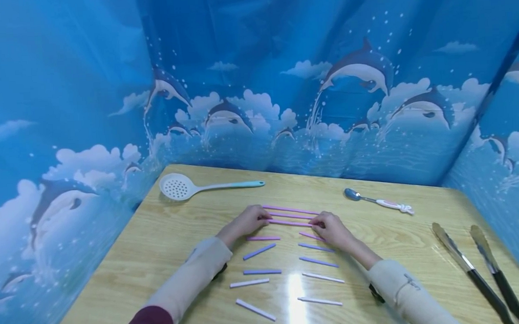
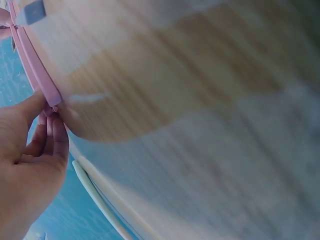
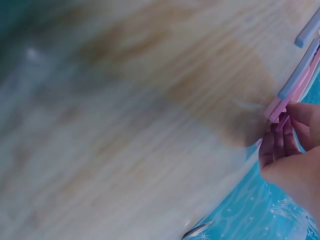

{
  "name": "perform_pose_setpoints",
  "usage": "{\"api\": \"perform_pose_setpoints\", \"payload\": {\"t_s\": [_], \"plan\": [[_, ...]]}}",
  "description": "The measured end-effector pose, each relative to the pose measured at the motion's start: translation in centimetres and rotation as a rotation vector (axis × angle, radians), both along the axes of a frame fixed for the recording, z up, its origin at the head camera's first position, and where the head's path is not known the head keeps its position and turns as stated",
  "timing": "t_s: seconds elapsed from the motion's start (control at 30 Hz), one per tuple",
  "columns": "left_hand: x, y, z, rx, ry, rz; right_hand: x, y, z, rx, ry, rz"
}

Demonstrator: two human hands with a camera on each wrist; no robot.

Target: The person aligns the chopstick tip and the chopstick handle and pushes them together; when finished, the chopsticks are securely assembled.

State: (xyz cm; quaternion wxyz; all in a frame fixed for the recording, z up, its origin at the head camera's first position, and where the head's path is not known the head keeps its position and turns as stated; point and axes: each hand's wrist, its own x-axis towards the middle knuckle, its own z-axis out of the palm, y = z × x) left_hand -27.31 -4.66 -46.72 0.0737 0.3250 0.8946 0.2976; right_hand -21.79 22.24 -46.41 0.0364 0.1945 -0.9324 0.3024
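Three long pink sticks lie side by side across the middle of the table in the head view. At the left end of the nearest pink stick [image 1: 290, 223], my left hand [image 1: 250, 221] pinches between thumb and fingertips. My right hand [image 1: 335, 231] pinches the right end of that same stick. Just beyond are the middle pink stick [image 1: 292, 215] and the far pink stick [image 1: 291, 209], their ends close to my fingers. Below my hands, a short pink stick [image 1: 263, 238] lies on the left and another [image 1: 311, 236] on the right, partly under my right hand.
Several purple sticks [image 1: 262, 272] and pale lilac sticks [image 1: 256, 308] lie in two columns nearer me. A slotted skimmer [image 1: 177, 187] lies at the back left, a spoon [image 1: 386, 204] at the back right. Tongs [image 1: 466, 264] spread along the right edge. A dolphin-print curtain [image 1: 263, 59] surrounds the table.
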Motion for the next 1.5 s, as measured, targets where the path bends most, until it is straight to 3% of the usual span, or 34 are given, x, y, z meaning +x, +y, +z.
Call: {"api": "perform_pose_setpoints", "payload": {"t_s": [0.37,0.53,0.8,1.13,1.33,1.5], "plan": [[0.0,0.1,0.0,-0.02,-0.028,0.028,0.1,-0.2,0.1,0.008,0.011,-0.018],[0.0,0.2,0.1,-0.036,-0.043,0.039,0.0,-0.1,0.0,0.017,-0.025,-0.023],[0.3,-0.2,0.3,0.008,-0.041,0.031,0.1,0.1,0.4,-0.031,-0.04,-0.061],[0.8,-1.7,0.9,0.08,-0.09,0.136,0.6,0.9,1.3,-0.1,-0.048,-0.146],[1.2,-3.0,0.7,0.116,-0.046,0.099,1.3,1.5,1.7,-0.127,-0.054,-0.161],[1.9,-3.7,0.7,0.115,-0.056,0.075,2.1,1.7,1.8,-0.115,-0.068,-0.137]]}}
